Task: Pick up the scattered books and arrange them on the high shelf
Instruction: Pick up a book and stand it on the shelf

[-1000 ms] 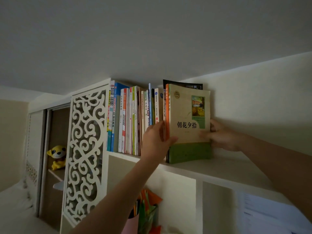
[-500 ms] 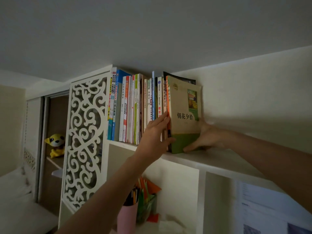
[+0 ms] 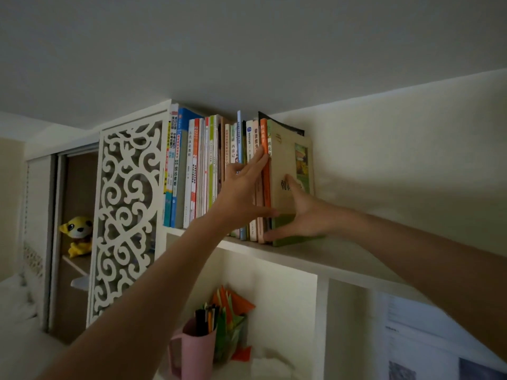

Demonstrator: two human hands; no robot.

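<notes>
Up on the high shelf [image 3: 323, 257], just under the ceiling: a row of upright books [image 3: 208, 171], with the beige-and-green book [image 3: 290, 160] closing the row at its right end, upright and touching the orange-spined book [image 3: 264, 149]. Now pushed in tighter than a second ago, when it stood nearer the shelf's front edge and showed more cover.

Left hand [image 3: 241, 193]: open, fingers spread flat against the spines, thumb reaching to the beige book's lower front edge, gripping nothing. Earlier curled nearer the book's corner.

Right hand [image 3: 299, 218]: open, palm pressed against the cover, thumb up over the printed title, fingers down along the green band near the shelf. Earlier behind the book's far edge.

Below: pink cup [image 3: 192, 349] with pens, folded coloured paper [image 3: 230, 305]. Left, a white fretwork panel [image 3: 126, 215] and yellow plush toy [image 3: 78, 235].
</notes>
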